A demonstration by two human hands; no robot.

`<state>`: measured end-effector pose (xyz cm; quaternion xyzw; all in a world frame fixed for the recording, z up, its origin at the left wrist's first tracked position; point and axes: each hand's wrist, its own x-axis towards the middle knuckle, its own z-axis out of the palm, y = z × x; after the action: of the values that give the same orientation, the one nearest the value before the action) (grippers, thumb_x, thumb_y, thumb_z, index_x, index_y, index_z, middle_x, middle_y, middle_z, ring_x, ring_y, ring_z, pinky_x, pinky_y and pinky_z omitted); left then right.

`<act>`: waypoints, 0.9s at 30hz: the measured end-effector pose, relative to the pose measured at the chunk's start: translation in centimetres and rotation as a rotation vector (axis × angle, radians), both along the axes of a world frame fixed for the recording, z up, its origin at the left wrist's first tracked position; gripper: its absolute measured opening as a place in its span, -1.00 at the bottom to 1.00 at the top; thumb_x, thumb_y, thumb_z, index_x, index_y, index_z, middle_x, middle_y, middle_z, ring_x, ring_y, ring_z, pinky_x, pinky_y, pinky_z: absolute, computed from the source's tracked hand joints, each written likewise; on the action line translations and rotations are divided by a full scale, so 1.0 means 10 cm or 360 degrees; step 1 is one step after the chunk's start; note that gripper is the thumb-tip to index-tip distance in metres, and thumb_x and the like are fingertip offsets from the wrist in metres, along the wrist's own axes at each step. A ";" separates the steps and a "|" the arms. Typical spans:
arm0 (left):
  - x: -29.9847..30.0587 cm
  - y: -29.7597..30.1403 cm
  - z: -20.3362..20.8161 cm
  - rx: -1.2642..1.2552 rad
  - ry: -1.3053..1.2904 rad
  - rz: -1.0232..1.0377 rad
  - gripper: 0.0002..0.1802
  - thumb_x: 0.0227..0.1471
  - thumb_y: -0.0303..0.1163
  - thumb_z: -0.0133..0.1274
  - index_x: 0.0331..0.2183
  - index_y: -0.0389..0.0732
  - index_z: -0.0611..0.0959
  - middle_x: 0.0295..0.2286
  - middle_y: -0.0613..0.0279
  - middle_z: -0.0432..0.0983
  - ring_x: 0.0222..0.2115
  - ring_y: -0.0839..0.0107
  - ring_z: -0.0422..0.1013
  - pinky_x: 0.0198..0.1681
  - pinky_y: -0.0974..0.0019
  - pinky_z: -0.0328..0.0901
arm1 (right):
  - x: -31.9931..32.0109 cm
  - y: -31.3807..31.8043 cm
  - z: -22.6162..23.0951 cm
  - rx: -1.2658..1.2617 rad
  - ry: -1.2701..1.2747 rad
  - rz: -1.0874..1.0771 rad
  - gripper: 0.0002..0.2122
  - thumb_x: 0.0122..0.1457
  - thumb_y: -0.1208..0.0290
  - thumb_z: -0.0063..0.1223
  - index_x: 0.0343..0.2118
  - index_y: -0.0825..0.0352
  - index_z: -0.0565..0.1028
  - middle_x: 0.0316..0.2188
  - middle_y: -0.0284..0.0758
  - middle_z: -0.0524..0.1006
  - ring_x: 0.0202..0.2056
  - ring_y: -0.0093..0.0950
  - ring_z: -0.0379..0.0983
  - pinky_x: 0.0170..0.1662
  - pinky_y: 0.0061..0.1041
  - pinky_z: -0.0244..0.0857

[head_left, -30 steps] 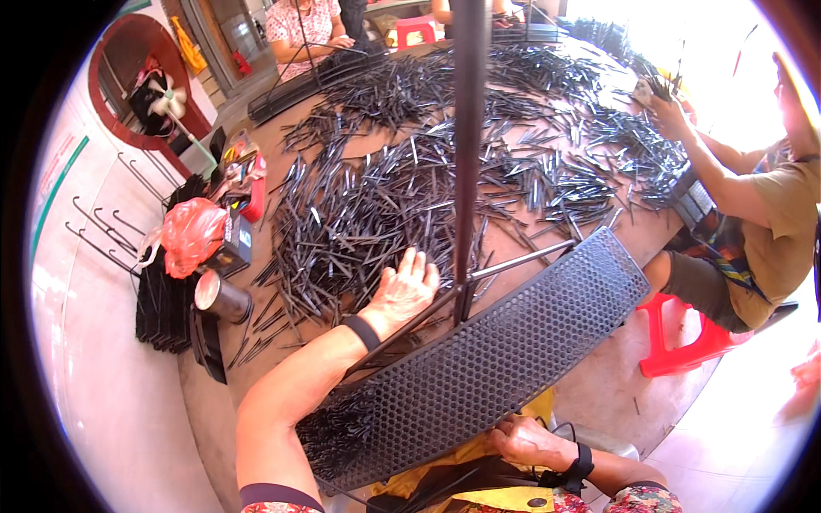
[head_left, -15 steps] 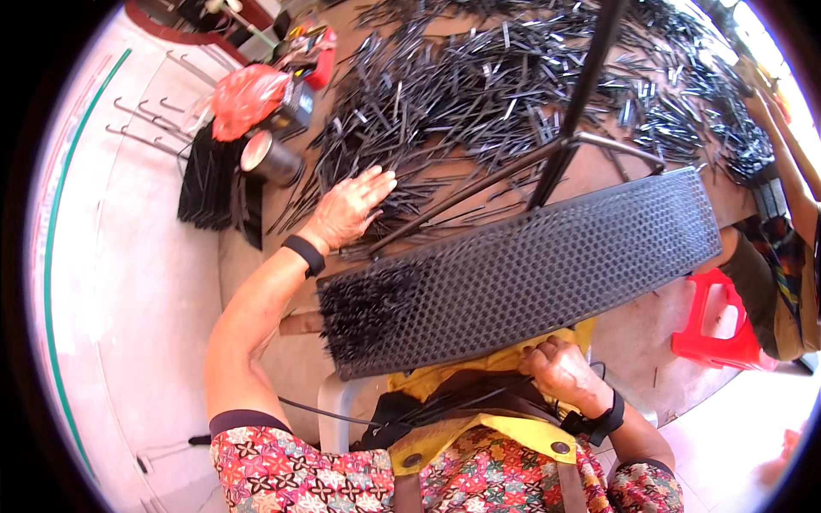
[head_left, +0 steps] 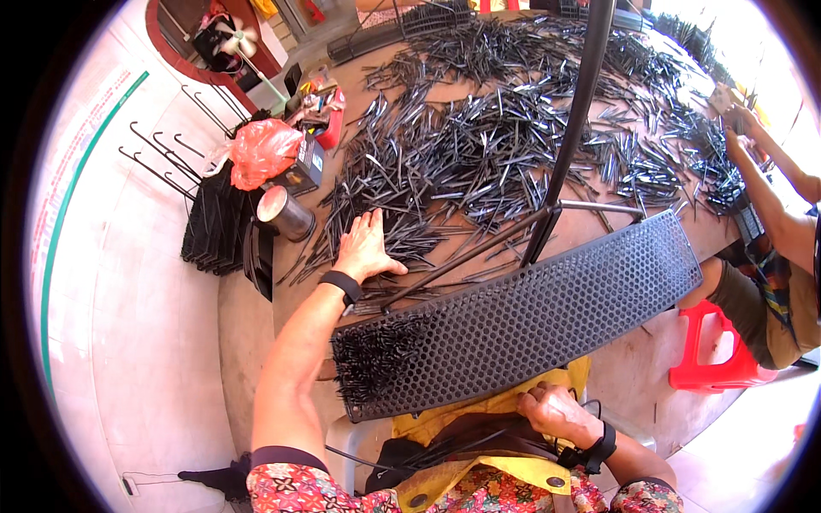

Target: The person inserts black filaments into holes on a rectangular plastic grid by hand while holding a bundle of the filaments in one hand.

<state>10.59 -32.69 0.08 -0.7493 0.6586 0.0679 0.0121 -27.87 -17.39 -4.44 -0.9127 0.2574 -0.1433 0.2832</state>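
Observation:
My left hand (head_left: 366,248) lies palm down at the near edge of a heap of thin black strips (head_left: 479,141), its fingers outstretched and thumb apart. In front of me a long curved black perforated panel (head_left: 522,312) slants up to the right, full of small round holes. Dense black tufts (head_left: 376,355) fill the holes at its left end. Just below the panel's lower edge, by my yellow apron (head_left: 479,470), my right hand (head_left: 556,410) is closed with its fingers curled. Whatever it may hold is hidden.
A dark metal post (head_left: 577,111) with side bars rises behind the panel. At the left stand a metal cup (head_left: 295,218), a red plastic bag (head_left: 265,154) and tufted black pieces with hooks (head_left: 214,222). Another person's hands (head_left: 744,132) work at the right, near a red stool (head_left: 718,350).
The view has tilted up, showing more of the table's far side. My left hand's thumb has spread away from the fingers over the strips. My right hand stays closed below the panel.

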 end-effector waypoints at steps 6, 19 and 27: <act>0.04 0.10 -0.08 -0.0231 0.0101 -0.0420 -0.03 -0.56 -0.20 0.37 -0.01 -0.29 0.37 -0.20 -0.04 0.43 -0.15 0.07 0.31 -0.11 0.10 0.25 | -0.01 -0.01 -0.04 -0.0036 -0.0012 0.0016 -0.92 -0.21 0.56 0.00 -0.59 0.36 0.36 -0.69 -0.19 0.39 -0.60 -0.19 0.37 -0.52 -0.25 0.28; -0.21 0.22 0.21 0.0559 -0.0244 -0.0337 0.43 -0.61 0.06 0.38 0.19 -0.25 -0.08 0.15 -0.23 -0.07 0.17 -0.06 -0.07 0.12 -0.15 -0.01 | 0.02 0.01 -0.04 -0.0020 0.0030 -0.0022 -0.86 -0.29 0.61 -0.02 -0.56 0.40 0.36 -0.67 -0.14 0.38 -0.55 -0.14 0.35 -0.49 -0.23 0.28; 0.16 -0.09 -0.01 -0.0015 -0.0153 -0.0481 -0.16 -0.50 -0.17 0.36 -0.14 -0.29 0.36 -0.40 0.00 0.48 -0.32 0.00 0.41 -0.23 0.08 0.28 | 0.03 0.00 -0.03 -0.0009 0.0014 -0.0035 -0.90 -0.26 0.60 -0.04 -0.57 0.40 0.39 -0.67 -0.12 0.40 -0.54 -0.15 0.38 -0.50 -0.24 0.30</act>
<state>12.16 -33.58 -0.02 -0.6441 0.7628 0.0262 0.0503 -27.59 -17.37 -4.76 -0.9112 0.2683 -0.1433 0.2778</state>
